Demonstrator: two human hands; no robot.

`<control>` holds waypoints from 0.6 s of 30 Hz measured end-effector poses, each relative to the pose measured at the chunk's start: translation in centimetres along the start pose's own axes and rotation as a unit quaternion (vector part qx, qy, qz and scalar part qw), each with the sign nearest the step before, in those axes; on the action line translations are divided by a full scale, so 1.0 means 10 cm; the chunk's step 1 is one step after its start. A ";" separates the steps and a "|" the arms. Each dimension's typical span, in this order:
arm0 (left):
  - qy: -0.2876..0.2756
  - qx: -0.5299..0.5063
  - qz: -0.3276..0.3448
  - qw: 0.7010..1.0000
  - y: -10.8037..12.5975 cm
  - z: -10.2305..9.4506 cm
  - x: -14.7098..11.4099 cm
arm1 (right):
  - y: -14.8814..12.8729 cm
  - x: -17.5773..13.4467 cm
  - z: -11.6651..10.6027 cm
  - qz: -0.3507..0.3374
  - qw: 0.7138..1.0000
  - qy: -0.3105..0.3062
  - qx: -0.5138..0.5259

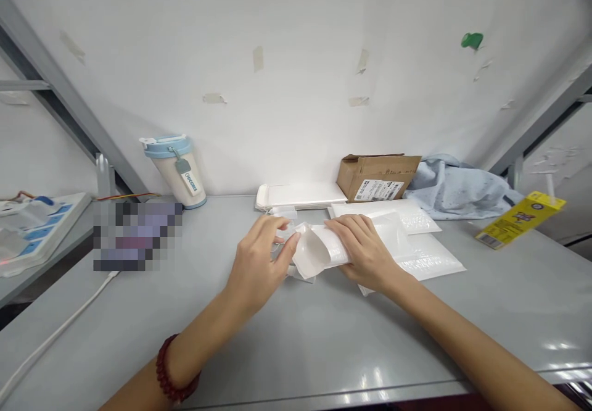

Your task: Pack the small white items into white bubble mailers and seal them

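Note:
My right hand (365,250) is closed round a white bubble mailer (342,247), thumb below and fingers over the top. The mailer's mouth gapes toward the left, showing its pale inside. My left hand (259,257) is at that mouth, its thumb tip by the lip and its fingers bent, with a gap between thumb and forefinger. Small clear plastic packets (303,274) lie just beyond and below the left fingers, partly hidden. More white bubble mailers (435,257) lie flat under and behind my right hand.
Along the wall stand a cream tumbler (178,173), a stack of white boxes or envelopes (300,195), a brown carton (379,176) and a pale blue cloth (453,186). A yellow drink carton (520,220) is at right. A phone (139,238), cable (60,334) and power strip (50,232) are at left.

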State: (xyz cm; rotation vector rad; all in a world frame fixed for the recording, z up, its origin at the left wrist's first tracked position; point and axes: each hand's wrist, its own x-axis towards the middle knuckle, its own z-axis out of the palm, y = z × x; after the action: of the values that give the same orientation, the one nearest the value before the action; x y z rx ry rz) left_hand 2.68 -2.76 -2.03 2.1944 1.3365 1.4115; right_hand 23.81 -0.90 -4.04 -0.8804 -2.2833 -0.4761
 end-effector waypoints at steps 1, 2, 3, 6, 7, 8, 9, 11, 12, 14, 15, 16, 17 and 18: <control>-0.019 -0.012 -0.040 0.999 0.01 0.00 0.01 | 0.00 0.00 -0.01 -0.006 1.000 0.010 0.001; -0.053 -0.031 -0.083 0.995 0.01 -0.01 0.02 | -0.01 0.01 -0.01 -0.013 1.000 0.019 0.003; -0.097 -0.057 -0.127 0.985 0.02 -0.01 0.03 | -0.01 0.02 -0.02 -0.019 0.999 0.026 0.004; -0.216 -0.163 -0.234 0.934 0.02 -0.01 0.06 | -0.04 0.03 -0.02 -0.022 0.999 0.047 -0.004; -0.231 -0.198 -0.257 0.917 0.02 -0.02 0.06 | -0.04 0.03 -0.01 -0.019 0.998 0.055 -0.014; -0.233 -0.229 -0.276 0.904 0.02 -0.02 0.07 | -0.05 0.02 -0.01 -0.015 0.997 0.063 -0.028; -0.229 -0.254 -0.292 0.893 0.02 -0.03 0.08 | -0.05 0.02 0.00 -0.013 0.997 0.070 -0.043; -0.217 -0.289 -0.322 0.875 0.02 -0.03 0.09 | -0.06 0.00 0.01 -0.019 0.995 0.069 -0.067; -0.211 -0.302 -0.331 0.868 0.02 -0.04 0.09 | -0.06 0.00 0.02 -0.024 0.995 0.065 -0.073; -0.198 -0.325 -0.338 0.861 0.02 -0.04 0.10 | -0.06 -0.01 0.03 -0.033 0.995 0.053 -0.073; -0.191 -0.335 -0.335 0.860 0.02 -0.04 0.10 | -0.07 -0.01 0.03 -0.035 0.996 0.050 -0.071; -0.184 -0.344 -0.330 0.860 0.03 -0.03 0.10 | -0.07 -0.01 0.03 -0.034 0.996 0.048 -0.070; -0.176 -0.350 -0.323 0.862 0.03 -0.03 0.10 | -0.07 -0.01 0.04 -0.032 0.996 0.046 -0.070; -0.166 -0.351 -0.313 0.866 0.03 -0.03 0.09 | -0.08 -0.01 0.04 -0.029 0.996 0.044 -0.071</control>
State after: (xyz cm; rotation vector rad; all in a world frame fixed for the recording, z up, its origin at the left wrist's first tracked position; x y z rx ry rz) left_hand 2.74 -2.34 -1.11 1.2766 1.0305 0.9768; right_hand 23.21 -1.31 -4.47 -0.8449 -2.2202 -0.6981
